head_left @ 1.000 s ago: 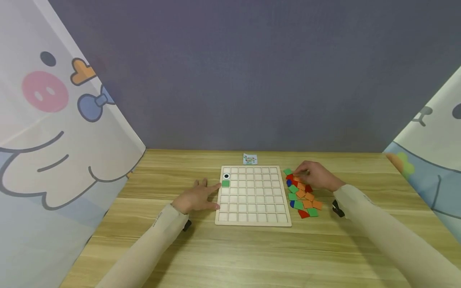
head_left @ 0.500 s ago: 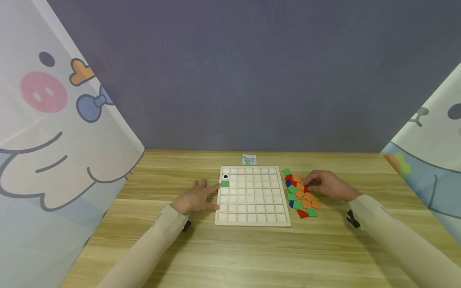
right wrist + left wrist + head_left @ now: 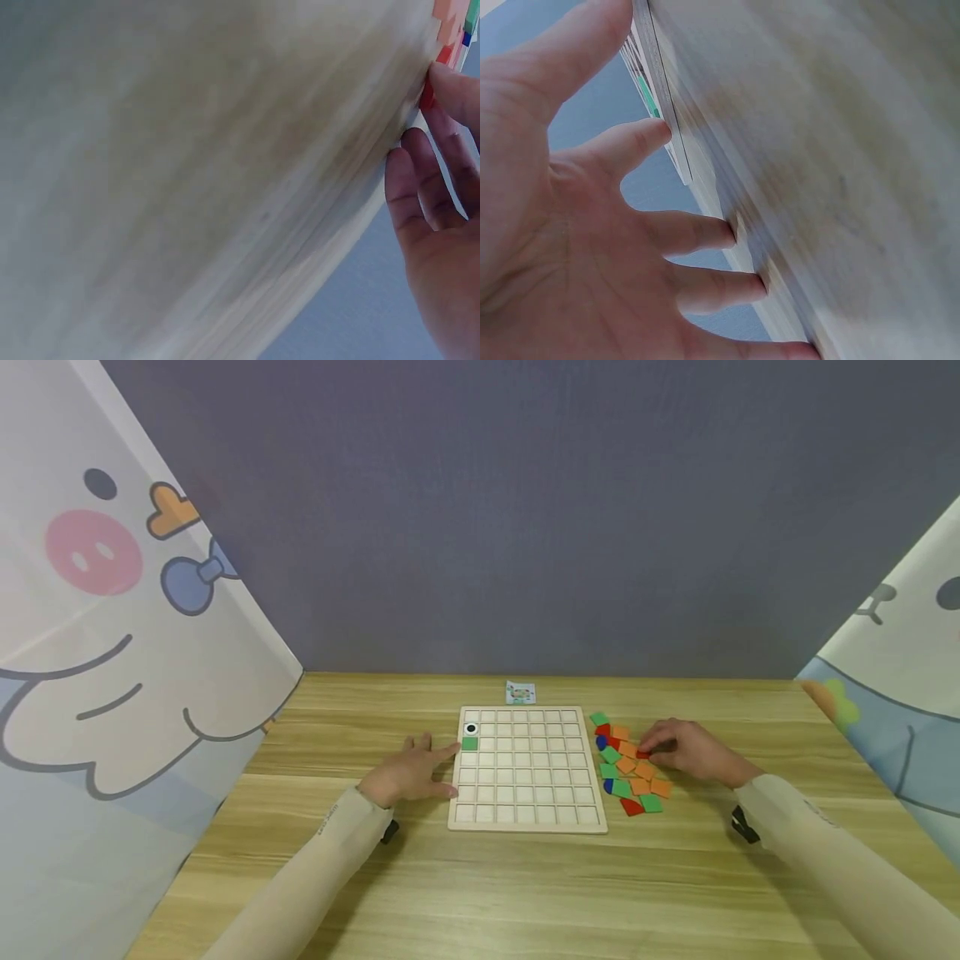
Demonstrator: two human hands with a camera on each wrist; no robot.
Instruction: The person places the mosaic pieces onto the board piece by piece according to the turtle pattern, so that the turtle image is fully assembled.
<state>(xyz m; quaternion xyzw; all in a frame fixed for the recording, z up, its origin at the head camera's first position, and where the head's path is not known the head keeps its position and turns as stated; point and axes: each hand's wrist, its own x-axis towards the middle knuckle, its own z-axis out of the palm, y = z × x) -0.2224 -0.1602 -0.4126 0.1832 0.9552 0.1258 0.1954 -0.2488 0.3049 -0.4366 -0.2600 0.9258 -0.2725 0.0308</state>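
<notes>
Board filling looked barely begun. Two cells of the wooden grid board (image 3: 522,772) were filled, both in its left column: an eye piece (image 3: 471,728), white with a black dot, in the second row from the far edge, and a green tile (image 3: 469,743) in the cell just nearer. All other cells were bare. Most of the work seemed left: loose pieces (image 3: 644,769) in orange, green, red and blue lay in a jumbled patch on the desk (image 3: 525,889), just beside the board's right edge. A small picture card (image 3: 521,692) lay just past the far edge, its print too small to read.

Right hand (image 3: 693,750): thumb and forefinger nearly together, pinching a red piece (image 3: 642,754) at the outer side of the patch; remaining fingers loosely bent. Couldn't tell if the piece was off the desk or its exact shape, fingers covered part.

Left hand (image 3: 405,772): fingers spread wide, nothing held. Index fingertip touched the board's left edge and the thumb was at that same edge nearer the person, probably steadying it; the other fingertips rested on the desk.
</notes>
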